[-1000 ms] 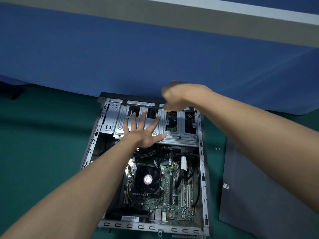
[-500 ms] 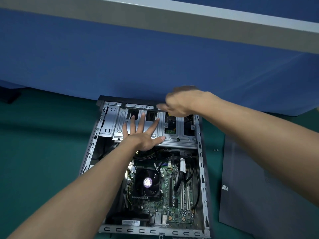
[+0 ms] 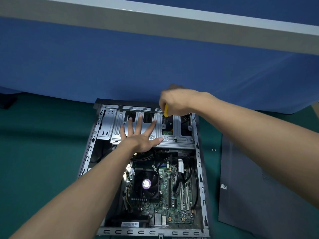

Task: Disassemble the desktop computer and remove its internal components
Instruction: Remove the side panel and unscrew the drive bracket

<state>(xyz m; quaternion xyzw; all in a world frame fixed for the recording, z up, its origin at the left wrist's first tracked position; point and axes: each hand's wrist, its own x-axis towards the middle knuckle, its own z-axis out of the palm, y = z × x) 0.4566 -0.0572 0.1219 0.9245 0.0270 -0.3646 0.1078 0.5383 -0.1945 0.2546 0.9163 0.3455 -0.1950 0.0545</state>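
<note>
On the green bench (image 3: 43, 152), close in front of me, the desktop computer (image 3: 200, 178) lies on its side with its cover off and its inside facing up. At its far end a silver drive cage (image 3: 177, 128) spans the case from rail to rail. My left grip (image 3: 139, 137) lies flat on that cage, fingers straight and spread apart, thumb stretched along the cage's near edge, clamped on nothing. My right grip (image 3: 176, 102) hovers over the cage's far right part, fingers curled tight around a yellow-handled screwdriver (image 3: 165, 111); its dark shaft points down to a screw on the cage beside an opening. Nearer to me, below the cage, the motherboard (image 3: 174, 209) sits in the case floor, with a black cooling fan (image 3: 146, 183) bearing a purple sticker on its left half and black cables looping over its right half. Just right of the case two small screws (image 3: 213, 150) lie on the bench, and beyond them a grey side panel (image 3: 259, 204) lies flat. Behind the case hangs a blue partition (image 3: 120, 66).
</note>
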